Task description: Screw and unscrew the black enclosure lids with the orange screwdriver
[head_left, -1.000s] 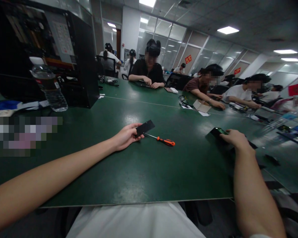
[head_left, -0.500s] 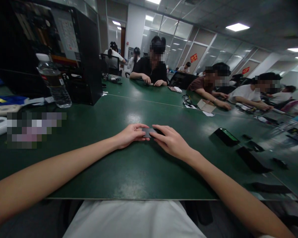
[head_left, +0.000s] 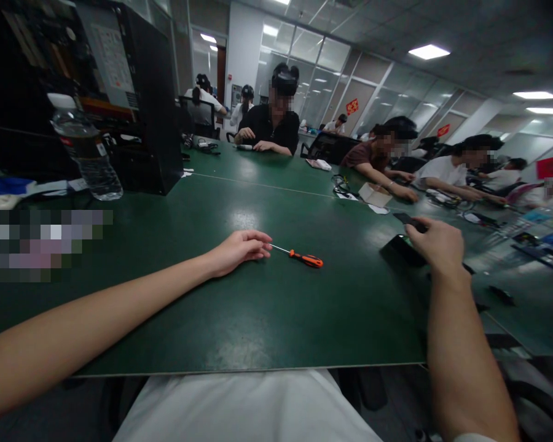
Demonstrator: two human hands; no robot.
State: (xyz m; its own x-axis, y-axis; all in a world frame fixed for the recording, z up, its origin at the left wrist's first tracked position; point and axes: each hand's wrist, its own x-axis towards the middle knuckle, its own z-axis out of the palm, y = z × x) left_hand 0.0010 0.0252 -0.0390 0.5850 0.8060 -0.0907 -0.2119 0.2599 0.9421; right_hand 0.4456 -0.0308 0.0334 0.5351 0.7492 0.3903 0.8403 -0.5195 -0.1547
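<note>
Resting on the green table, my left hand [head_left: 242, 253] has its fingers loosely curled and slightly apart, with nothing visible in them. Beside its fingertips lies a screwdriver [head_left: 306, 258] with an orange and black handle, its shaft pointing at the hand; whether the tip touches the fingers I cannot tell. Over at the right, my right hand [head_left: 437, 242] pinches a thin, dark, flat rectangular piece [head_left: 408, 220]. That hand is above a black open box-like part [head_left: 403, 252], and partly covers it.
A water bottle [head_left: 87, 150] and a black computer case [head_left: 150, 98] stand at the left. Small black parts [head_left: 502, 295] lie at the right. Farther back are a small cardboard box [head_left: 375, 194] and cables [head_left: 341, 185]. Several people sit around the table.
My right hand has left my left hand and moved far right, carrying the dark flat piece that both hands held. The screwdriver now shows on the table. My left hand has stayed put.
</note>
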